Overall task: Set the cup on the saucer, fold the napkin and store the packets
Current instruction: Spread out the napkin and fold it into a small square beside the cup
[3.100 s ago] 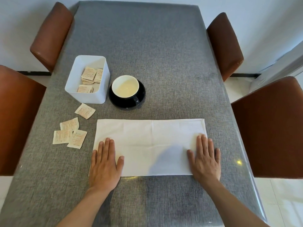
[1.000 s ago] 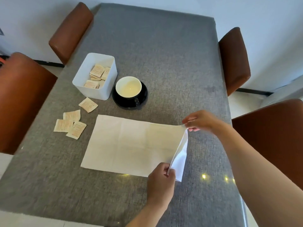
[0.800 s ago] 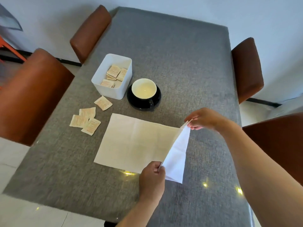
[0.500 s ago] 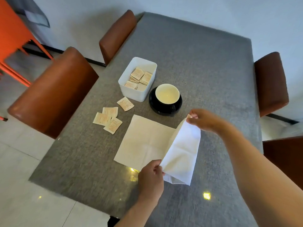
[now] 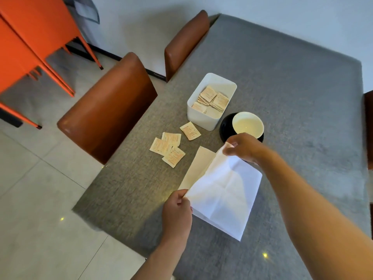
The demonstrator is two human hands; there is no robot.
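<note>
Left hand: fingers and thumb pinch the near corner of the napkin's lifted flap, close to the table's near edge.
Right hand: pinches the far corner of the same flap, held up just in front of the cup.
Napkin: white, half raised between the two hands; the flap is swung over toward the left, and a strip of the layer beneath lies flat on the table along the flap's left side. Crease lines cross the lifted part.
Cup: cream inside, sitting on the black saucer, just right of the box, toward the table's left edge.
Box: white, open-topped, near the left edge of the table, with several tan packets lying loose inside.
Loose packets: four on the cloth between the box and the napkin, close to the left edge; three bunched and overlapping, one apart nearer the box.
Chairs: two brown ones tucked along the table's left side.
Orange frame: stands on the tiled floor, well left of the table.
</note>
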